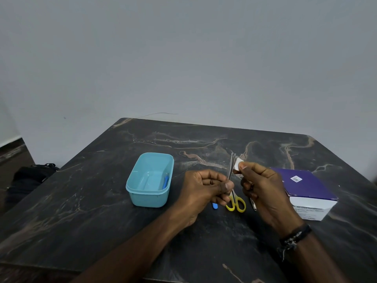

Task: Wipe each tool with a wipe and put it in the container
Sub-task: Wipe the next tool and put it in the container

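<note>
My left hand [206, 187] pinches a thin metal tool, probably tweezers [231, 166], by its lower end, its tip pointing up. Just to its right, my right hand [259, 186] pinches a small white wipe [237, 162] beside the tool's upper part. The light blue container [142, 196] stands left of my hands with a blue tool [166, 181] inside along its right wall. Below my hands, yellow-handled scissors [236, 203], a blue-tipped tool [214, 205] and a metal tool [253, 205] lie on the table, partly hidden.
A purple and white box [306, 193] sits at the right on the dark marbled table [102, 221]. A black bag [28, 178] lies off the table's left edge. A grey wall stands behind the table.
</note>
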A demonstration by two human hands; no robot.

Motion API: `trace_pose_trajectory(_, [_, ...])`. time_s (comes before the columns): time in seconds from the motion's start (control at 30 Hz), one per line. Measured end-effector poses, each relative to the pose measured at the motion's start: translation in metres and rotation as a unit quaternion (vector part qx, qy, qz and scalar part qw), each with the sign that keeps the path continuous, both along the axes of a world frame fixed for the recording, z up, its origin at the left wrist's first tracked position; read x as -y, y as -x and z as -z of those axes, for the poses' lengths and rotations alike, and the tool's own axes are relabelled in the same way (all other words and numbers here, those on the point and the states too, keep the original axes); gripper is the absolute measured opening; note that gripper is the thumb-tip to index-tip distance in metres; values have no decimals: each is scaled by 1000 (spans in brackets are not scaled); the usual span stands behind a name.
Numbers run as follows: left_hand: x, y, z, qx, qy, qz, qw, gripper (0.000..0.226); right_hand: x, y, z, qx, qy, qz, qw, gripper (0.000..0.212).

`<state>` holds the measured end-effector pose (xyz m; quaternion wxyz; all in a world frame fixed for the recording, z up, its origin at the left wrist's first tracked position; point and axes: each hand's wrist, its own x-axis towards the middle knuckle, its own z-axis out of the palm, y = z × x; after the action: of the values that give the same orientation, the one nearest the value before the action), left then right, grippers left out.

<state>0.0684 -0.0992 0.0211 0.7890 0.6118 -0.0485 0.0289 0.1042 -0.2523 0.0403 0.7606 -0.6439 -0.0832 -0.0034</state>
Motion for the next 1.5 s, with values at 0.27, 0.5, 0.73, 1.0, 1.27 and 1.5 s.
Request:
trace_pose_trajectory(0.27, [0, 0, 1, 3, -9, -6, 1000, 17, 0, -1, 1, -8, -12, 2, 1000, 13])
trace_pose_trajectory(0.5, [1, 0, 0, 4, -22, -1, 1000, 22, -2, 0, 1, -1, 4, 7, 1000, 12])
trace_pose_trajectory(0.73, [1, 0, 1, 8, -43, -4, 999, 21, -2, -3, 7, 45, 58, 33, 997, 13])
trace_pose_trajectory(1.0, [2, 0, 3, 26, -54, -10, 998, 16, -5, -1, 6, 71, 77, 43, 994, 12])
trace_pose_trajectory(1.27, [0, -2, 5, 45, -60, -36, 997, 14, -4, 2, 4, 47, 120, -48, 991, 22])
trace_pose_trajectory(1.5, [0, -3, 5, 44, -63, -23, 997, 14, -5, 1, 6, 64, 121, -1, 991, 22])
